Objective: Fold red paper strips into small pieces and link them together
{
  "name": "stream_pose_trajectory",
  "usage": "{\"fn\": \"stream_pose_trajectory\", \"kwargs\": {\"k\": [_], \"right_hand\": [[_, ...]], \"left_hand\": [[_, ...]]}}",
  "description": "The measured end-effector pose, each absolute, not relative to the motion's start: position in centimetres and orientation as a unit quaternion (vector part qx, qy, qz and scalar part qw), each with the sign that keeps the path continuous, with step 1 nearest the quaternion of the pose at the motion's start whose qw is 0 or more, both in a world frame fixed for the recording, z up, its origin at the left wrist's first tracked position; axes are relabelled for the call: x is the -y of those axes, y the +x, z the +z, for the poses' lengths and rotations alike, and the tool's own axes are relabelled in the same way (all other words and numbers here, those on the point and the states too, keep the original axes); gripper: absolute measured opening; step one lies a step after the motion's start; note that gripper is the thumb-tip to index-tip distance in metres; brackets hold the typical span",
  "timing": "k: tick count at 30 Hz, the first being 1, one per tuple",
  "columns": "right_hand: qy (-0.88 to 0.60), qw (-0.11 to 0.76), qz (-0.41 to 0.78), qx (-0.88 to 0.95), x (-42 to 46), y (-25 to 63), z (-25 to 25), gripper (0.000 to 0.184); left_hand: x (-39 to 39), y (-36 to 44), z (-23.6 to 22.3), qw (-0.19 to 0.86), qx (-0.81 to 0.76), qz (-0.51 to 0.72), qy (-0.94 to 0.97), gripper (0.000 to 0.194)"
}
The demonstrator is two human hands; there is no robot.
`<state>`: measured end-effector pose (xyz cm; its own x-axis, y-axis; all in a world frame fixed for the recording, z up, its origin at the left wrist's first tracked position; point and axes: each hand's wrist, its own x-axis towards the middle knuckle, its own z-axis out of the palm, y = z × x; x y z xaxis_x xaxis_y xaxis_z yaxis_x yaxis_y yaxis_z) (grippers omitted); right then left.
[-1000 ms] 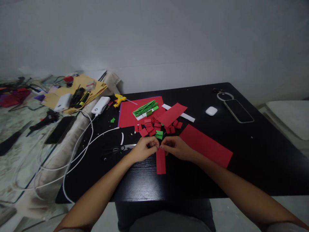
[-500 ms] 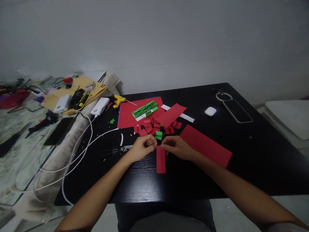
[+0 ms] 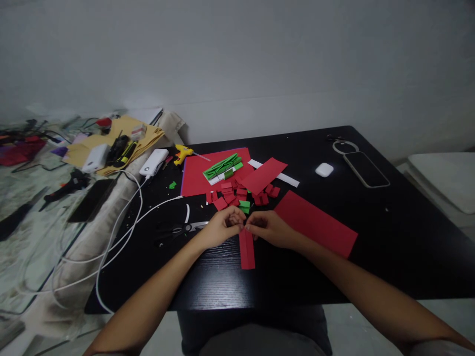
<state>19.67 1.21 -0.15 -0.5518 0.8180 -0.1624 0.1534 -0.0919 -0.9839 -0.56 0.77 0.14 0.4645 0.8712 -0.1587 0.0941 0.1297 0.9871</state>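
Note:
A narrow red paper strip (image 3: 247, 251) with a lengthwise crease hangs toward me from my fingertips. My left hand (image 3: 225, 228) pinches its far end from the left, the fingers curled. From the right, my right hand (image 3: 269, 228) pinches the same end, thumb and forefinger close to the left thumb. Just beyond my hands lie several small folded red paper pieces (image 3: 226, 188) and a folded green piece (image 3: 244, 206). Scissors (image 3: 181, 229) rest beside my left wrist, partly hidden by it. A large red paper sheet (image 3: 315, 222) lies under my right forearm.
Behind the pieces, folded green paper strips (image 3: 222, 166) sit on red sheets (image 3: 193, 178). A yellow glue gun (image 3: 182, 154) and a white power bank (image 3: 154, 162) with a cable stand at the left. A white earbud case (image 3: 324, 170) and a phone (image 3: 366, 169) lie at the right.
My hands have come slightly closer together at the strip's far end, and the strip has shifted a little toward me and tilted. Nothing else on the table has visibly moved.

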Motion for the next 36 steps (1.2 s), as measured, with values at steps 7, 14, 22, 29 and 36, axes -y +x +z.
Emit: {"fn": "stream_pose_trajectory", "kwargs": {"k": [7,14,22,29,36], "right_hand": [[-0.384,0.27,0.627,0.622,-1.3,19.7,-0.3,0.02],[-0.386,0.268,0.613,0.635,-1.4,20.0,0.1,0.019],[-0.392,0.263,0.607,0.64,-1.4,20.2,0.2,0.02],[-0.4,0.277,0.62,0.616,-1.6,20.2,-0.1,0.022],[-0.385,0.285,0.635,0.606,-1.3,19.8,0.1,0.018]], "left_hand": [[-1.0,-0.9,0.2,0.663,-0.389,0.311,0.559,0.029],[-1.1,-1.2,0.6,0.659,-0.392,0.31,0.562,0.028],[-1.4,-1.7,0.4,0.662,-0.387,0.317,0.558,0.028],[-1.5,-1.9,0.5,0.616,-0.415,0.319,0.59,0.02],[-0.6,-0.8,0.6,0.571,-0.434,0.265,0.645,0.015]]}}
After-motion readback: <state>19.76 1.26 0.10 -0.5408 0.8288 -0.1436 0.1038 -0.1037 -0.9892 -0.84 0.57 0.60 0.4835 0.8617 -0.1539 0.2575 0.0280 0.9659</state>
